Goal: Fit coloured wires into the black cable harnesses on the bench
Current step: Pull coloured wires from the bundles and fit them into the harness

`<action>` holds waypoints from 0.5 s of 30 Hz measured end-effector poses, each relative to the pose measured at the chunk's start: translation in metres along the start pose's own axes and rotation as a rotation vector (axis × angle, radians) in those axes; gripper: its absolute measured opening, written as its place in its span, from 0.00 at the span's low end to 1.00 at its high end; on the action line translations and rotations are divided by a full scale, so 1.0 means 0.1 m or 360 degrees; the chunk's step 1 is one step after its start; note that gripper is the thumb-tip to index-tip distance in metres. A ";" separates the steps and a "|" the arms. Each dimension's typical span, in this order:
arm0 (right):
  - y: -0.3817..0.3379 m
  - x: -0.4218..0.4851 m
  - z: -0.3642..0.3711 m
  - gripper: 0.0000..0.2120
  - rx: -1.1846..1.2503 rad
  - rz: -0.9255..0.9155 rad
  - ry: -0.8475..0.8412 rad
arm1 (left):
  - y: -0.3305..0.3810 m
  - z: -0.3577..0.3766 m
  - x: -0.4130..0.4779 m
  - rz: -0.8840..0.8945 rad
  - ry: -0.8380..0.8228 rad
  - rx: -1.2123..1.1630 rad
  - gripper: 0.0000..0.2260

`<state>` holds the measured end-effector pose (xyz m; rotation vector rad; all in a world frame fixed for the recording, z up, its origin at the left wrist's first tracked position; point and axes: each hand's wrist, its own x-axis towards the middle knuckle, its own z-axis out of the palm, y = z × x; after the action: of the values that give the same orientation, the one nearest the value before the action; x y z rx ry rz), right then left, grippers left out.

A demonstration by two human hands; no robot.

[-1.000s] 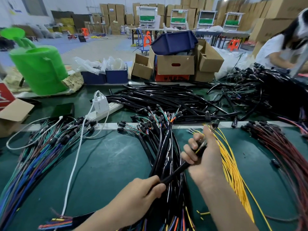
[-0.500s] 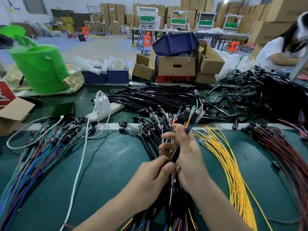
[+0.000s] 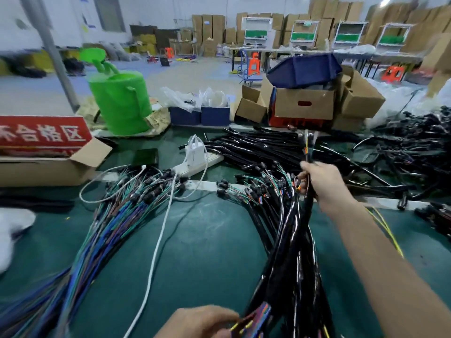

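The right hand is clamped round one black harness, held up at 1 o'clock with wire tips poking out above the fist. The left hand, at 6 o'clock, touches the harness's lower end; blur hides whether it grips. Judging by the loose coloured wires at 8 o'clock and yellow wires at 3, much fitting remains. A white cable crosses the bench between.

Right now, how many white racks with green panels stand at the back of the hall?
4, in a row before the stacked cartons: leftmost rack, second rack, third rack, rightmost rack. More may be hidden.
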<state>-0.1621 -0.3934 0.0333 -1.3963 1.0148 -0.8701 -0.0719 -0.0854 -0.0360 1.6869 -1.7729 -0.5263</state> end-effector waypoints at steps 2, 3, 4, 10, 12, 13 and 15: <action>0.31 0.03 0.11 0.23 -0.0698 0.0030 0.0076 | 0.00 -0.16 -0.03 0.0006 0.0151 0.0252 0.21; 0.45 -0.01 0.17 0.30 -0.0902 0.0006 0.0079 | -0.01 -0.24 -0.06 0.0069 0.0286 0.0368 0.21; 0.58 -0.08 0.23 0.34 -0.1034 -0.0054 0.0068 | -0.06 -0.34 -0.07 0.0046 0.0401 0.0362 0.18; 1.02 -0.35 0.46 0.29 -0.1796 -0.0370 0.0027 | -0.98 -1.16 0.23 -0.0724 0.0960 0.0725 0.14; 1.00 -0.37 0.48 0.29 -0.1812 -0.0385 0.0034 | -1.29 -1.27 0.34 -0.1089 0.0866 0.0841 0.19; 0.99 -0.38 0.48 0.29 -0.1818 -0.0390 0.0039 | -1.41 -1.26 0.38 -0.1152 0.0776 0.0893 0.20; 1.00 -0.38 0.48 0.28 -0.1806 -0.0398 0.0040 | -1.53 -1.17 0.42 -0.1095 0.0706 0.0979 0.19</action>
<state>-0.1404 -0.3387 -0.0677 -2.4960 1.4602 -0.4485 0.1208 -0.1267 -0.0474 2.6077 -1.0491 0.1609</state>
